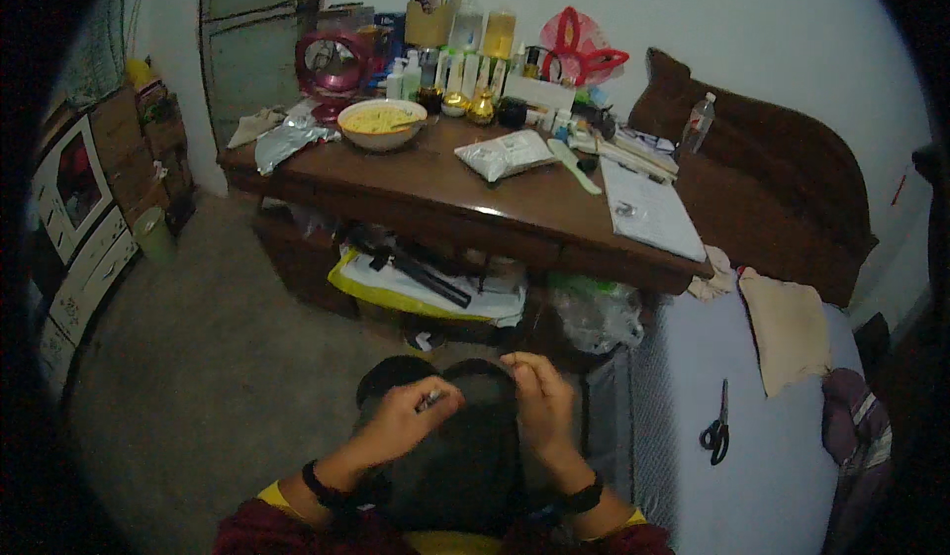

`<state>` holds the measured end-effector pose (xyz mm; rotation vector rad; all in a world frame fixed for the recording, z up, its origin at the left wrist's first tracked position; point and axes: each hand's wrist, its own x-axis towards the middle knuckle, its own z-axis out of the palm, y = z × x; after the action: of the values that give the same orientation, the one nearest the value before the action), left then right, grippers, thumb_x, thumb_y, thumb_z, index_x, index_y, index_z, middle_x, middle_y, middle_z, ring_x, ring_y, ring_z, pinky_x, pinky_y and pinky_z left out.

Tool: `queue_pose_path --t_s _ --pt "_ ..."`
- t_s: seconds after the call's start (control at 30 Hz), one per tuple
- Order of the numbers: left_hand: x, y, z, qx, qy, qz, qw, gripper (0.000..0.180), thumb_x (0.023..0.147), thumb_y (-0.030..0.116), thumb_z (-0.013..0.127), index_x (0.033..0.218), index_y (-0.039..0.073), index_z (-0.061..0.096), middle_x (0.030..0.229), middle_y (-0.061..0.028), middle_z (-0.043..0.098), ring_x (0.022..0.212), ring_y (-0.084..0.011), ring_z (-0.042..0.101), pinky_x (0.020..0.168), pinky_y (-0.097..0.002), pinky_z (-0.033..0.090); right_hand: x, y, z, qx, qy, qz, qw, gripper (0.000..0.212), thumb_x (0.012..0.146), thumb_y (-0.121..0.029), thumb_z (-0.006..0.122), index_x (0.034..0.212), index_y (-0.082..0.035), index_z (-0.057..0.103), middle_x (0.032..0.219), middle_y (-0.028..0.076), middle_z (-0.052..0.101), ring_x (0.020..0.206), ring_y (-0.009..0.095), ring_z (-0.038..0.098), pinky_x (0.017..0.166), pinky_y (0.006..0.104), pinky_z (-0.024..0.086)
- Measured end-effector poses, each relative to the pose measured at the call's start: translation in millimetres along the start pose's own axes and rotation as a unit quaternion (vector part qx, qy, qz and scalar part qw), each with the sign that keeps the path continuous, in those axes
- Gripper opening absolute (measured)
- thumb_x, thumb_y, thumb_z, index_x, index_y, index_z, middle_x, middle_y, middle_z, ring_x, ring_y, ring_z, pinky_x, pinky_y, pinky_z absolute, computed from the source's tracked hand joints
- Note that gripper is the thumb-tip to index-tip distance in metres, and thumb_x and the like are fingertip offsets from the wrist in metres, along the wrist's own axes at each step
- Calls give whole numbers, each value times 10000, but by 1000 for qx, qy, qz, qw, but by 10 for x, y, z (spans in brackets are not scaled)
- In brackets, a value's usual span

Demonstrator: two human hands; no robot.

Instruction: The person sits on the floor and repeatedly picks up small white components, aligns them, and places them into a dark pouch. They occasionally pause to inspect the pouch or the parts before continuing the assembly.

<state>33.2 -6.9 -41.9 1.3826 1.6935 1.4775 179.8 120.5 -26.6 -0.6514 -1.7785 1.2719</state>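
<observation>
Above my lap, my left hand [408,418] is closed, and a small silvery thing [428,400] shows between its fingers, too small to name. To its right, my right hand [543,402] is raised, with thumb and fingertips pinched together; whatever they hold, if anything, is too fine to make out. The two hands are apart. Dark cloth [450,456] covers my knees beneath them. On the bed to the right of my right hand lies a pair of black-handled scissors [716,426], away from both hands.
Ahead stands a wooden desk [426,174] with a noodle bowl [381,125], a silvery packet [505,154], a pale green comb [574,167], papers [653,209] and several bottles. The bed [693,357] is close on my right, bearing a beige cloth [785,329]. White drawers [94,268] stand far left.
</observation>
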Motion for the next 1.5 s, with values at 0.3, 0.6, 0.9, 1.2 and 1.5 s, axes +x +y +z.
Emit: queue_pose_path --t_s 0.3,0.6,0.9,1.2,1.5 --pt "-62 -181 -351 -172 27 -137 975 212 968 212 484 1062 86 627 622 79 437 544 -4 369 487 -175 286 -331 274 -466 -58 -151 162 974 234 937 -211 538 1071 -26 587 740 -46 455 688 48 420 634 213 363" --pt "53 70 -198 -77 -47 -62 994 241 843 109 659 1082 77 651 692 68 515 608 -33 426 590 -180 364 -25 -240 -871 24 -257 200 945 276 988 -268 436 1041 -38 579 727 -30 447 649 59 428 598 224 386" --pt "194 475 -46 -179 -100 -23 979 316 792 163 721 1089 83 652 664 57 419 624 -43 378 582 -214 332 159 -841 -487 131 -283 199 929 253 977 -234 459 1020 -5 560 675 -28 437 593 59 388 571 217 370" --pt "281 314 13 -69 -273 27 959 220 857 247 655 980 68 696 730 -8 616 627 -66 511 582 -222 415 322 -1102 -587 23 -254 41 966 288 991 -264 421 1071 -12 534 779 58 575 652 105 536 620 233 442" --pt "-181 42 -776 -160 -106 -241 952 193 875 255 629 860 67 670 745 18 617 591 -38 464 513 -188 349 470 -1033 -1557 106 -42 3 993 254 979 -273 459 1063 -43 528 833 67 650 843 166 612 861 327 459"
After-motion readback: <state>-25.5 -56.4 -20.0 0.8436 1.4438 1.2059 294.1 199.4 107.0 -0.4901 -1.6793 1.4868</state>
